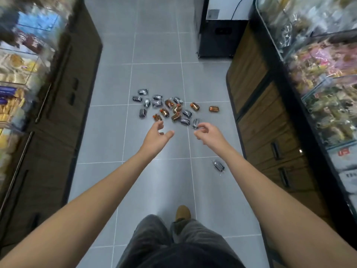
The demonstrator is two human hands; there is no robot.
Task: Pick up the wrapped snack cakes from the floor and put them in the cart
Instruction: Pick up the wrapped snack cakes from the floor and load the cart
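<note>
Grey floor tiles [154, 45] are seen running down a narrow shop aisle, which is lined on both sides by dark wooden cabinets [255, 113] topped with glass display cases [318, 74] full of packaged goods. A black appliance [218, 35] is set at the far end of the aisle.

The wrapped snack cakes [170, 109] are scattered in a loose cluster on the floor in the middle of the aisle, some in dark silver-marked wrappers and some in orange-brown ones. One orange cake [214, 108] is set slightly apart on the cluster's right, and a single dark cake [218, 165] lies well apart from the rest, nearer the person, just beside the right forearm.

Both bare arms are stretched forward above the floor. The left hand [156, 136] is held with fingers loosely curled and thumb out, with nothing in it. The right hand [208, 132] is likewise loosely curled and empty, its fingertips seen just beside the nearest dark cake of the cluster. Grey trousers [154, 238] and a tan shoe [183, 212] are visible below.
</note>
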